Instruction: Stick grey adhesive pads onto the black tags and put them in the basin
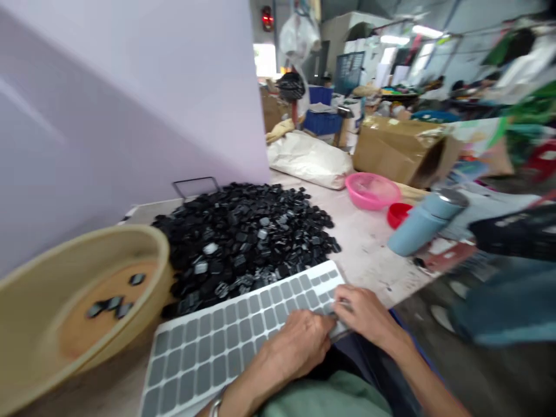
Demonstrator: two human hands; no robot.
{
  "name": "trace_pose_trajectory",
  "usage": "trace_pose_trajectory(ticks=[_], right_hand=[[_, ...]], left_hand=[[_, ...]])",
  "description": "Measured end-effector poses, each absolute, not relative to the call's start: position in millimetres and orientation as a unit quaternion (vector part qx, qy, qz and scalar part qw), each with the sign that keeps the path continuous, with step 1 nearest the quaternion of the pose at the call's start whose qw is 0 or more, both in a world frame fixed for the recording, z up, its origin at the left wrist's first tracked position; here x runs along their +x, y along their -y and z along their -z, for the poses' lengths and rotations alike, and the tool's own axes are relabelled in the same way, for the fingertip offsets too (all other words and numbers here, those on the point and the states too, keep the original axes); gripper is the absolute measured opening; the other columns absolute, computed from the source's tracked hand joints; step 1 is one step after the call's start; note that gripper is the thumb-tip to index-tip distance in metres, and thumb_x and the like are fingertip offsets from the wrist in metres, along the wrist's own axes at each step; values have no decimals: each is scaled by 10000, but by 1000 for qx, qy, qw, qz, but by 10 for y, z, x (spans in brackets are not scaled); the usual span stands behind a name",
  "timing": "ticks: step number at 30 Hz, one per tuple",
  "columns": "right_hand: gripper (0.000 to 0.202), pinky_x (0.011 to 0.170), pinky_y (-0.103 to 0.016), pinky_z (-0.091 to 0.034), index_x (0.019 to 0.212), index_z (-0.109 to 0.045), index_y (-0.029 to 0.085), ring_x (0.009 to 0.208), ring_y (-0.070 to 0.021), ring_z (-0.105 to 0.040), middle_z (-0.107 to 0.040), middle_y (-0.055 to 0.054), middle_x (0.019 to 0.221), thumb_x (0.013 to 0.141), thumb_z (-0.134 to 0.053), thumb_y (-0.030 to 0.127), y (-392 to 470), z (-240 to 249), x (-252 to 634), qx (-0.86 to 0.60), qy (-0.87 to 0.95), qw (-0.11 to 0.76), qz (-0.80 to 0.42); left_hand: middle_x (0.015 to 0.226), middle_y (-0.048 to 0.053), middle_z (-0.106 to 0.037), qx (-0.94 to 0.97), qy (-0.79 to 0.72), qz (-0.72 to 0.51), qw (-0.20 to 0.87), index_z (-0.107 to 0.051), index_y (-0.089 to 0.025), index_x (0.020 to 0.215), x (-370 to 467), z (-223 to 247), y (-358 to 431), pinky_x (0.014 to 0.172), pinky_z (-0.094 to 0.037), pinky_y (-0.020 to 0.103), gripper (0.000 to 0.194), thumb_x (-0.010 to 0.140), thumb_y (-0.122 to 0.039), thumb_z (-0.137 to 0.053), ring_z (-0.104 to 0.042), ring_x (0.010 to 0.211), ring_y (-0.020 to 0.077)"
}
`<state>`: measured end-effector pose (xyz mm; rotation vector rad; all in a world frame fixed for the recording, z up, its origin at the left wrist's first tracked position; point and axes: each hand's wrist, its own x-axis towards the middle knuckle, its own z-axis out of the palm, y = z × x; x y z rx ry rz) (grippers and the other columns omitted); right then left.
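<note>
A white sheet (256, 296) with rows of grey rounded rectangles, which look like stickers, lies slantwise on the table in front of me. My left hand (306, 337) rests over the sheet's lower right part, its fingers curled together. My right hand (365, 315) is at the sheet's right end with thumb and fingers pinched. The fingertips of both hands nearly meet, and a small dark spot shows between them; what they hold is too small to make out. Just beyond the sheet spreads a large heap of small black pieces (247, 231), a few showing pale faces.
At left stands a beige basin (158, 243) with several small pieces inside. Toward the right are a pink basin (367, 202), a red bowl (397, 215) and a tilted blue flask (417, 229). Farther back sit a white sack (308, 159) and a cardboard box (386, 150). A person's leg (504, 307) shows at right.
</note>
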<state>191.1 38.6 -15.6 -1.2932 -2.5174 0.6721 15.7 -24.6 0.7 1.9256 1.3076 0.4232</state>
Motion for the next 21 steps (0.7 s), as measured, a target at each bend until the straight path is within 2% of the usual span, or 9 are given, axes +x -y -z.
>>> trace_pose_trajectory(ticks=[1,4,7,10,13,15,17,18,21], right_hand=[[204,572,-222,-349,703,-502,194,617,-123,-510,-524,24,640,868,-409,272,-400,176,1950,-428,854,128,-266],[279,483,-214,-283,721,-522,196,506,-100,-367,-369,56,556,837,-489,448,-446,278,2099,-465,713,244,-465],[338,442,-210,-219,809,-574,190,462,-86,-289,-308,73,505,773,-568,526,-432,380,2224,-514,598,291,-541],[390,418,-205,-213,884,-602,186,451,-88,-295,-328,72,481,720,-628,538,-357,431,2255,-548,531,330,-556],[410,401,-198,-230,920,-615,186,447,-88,-310,-357,67,482,691,-657,523,-298,458,2216,-564,497,347,-561],[419,407,-197,-255,941,-622,189,457,-95,-336,-373,63,488,687,-659,520,-278,476,2191,-578,494,336,-556],[417,426,-204,-291,946,-627,197,475,-106,-368,-389,56,498,694,-648,528,-266,493,2179,-585,504,322,-548],[414,439,-209,-309,944,-628,199,484,-111,-381,-398,53,505,700,-641,534,-262,499,2177,-584,510,318,-546],[430,460,-221,-319,969,-621,199,490,-112,-379,-401,54,522,716,-623,547,-254,511,2167,-579,514,309,-553]], left_hand=[[623,45,-630,763,-514,-162,356,-633,-194,751,138,-36,270,554,-340,271,172,753,-105,-486,-580,579,194],[634,17,-630,756,-531,-200,326,-622,-196,725,-62,-183,336,526,-343,235,173,793,-115,-485,-564,564,154],[752,10,-666,676,-639,-254,263,-644,-206,844,-539,-440,464,547,-384,215,224,870,-166,-425,-586,617,138],[975,55,-687,559,-779,-283,24,-639,-218,1047,-1233,-715,643,688,-443,268,261,897,-306,-444,-631,798,194],[920,115,-677,418,-879,-142,-180,-627,-194,1099,-1870,-890,813,664,-439,361,368,911,-402,-390,-612,764,282],[982,192,-641,392,-885,-59,-246,-593,-122,1162,-2101,-925,902,715,-443,435,463,897,-445,-393,-581,878,363],[1107,242,-585,405,-868,-53,-284,-549,-68,1214,-2132,-889,946,828,-418,492,518,888,-447,-411,-516,1037,404],[1152,234,-569,418,-858,-81,-288,-541,-72,1221,-2083,-843,947,876,-403,489,503,893,-430,-410,-499,1081,390],[1087,121,-632,482,-830,-203,-196,-580,-158,1142,-1794,-606,873,864,-439,356,359,930,-353,-367,-584,974,254]])
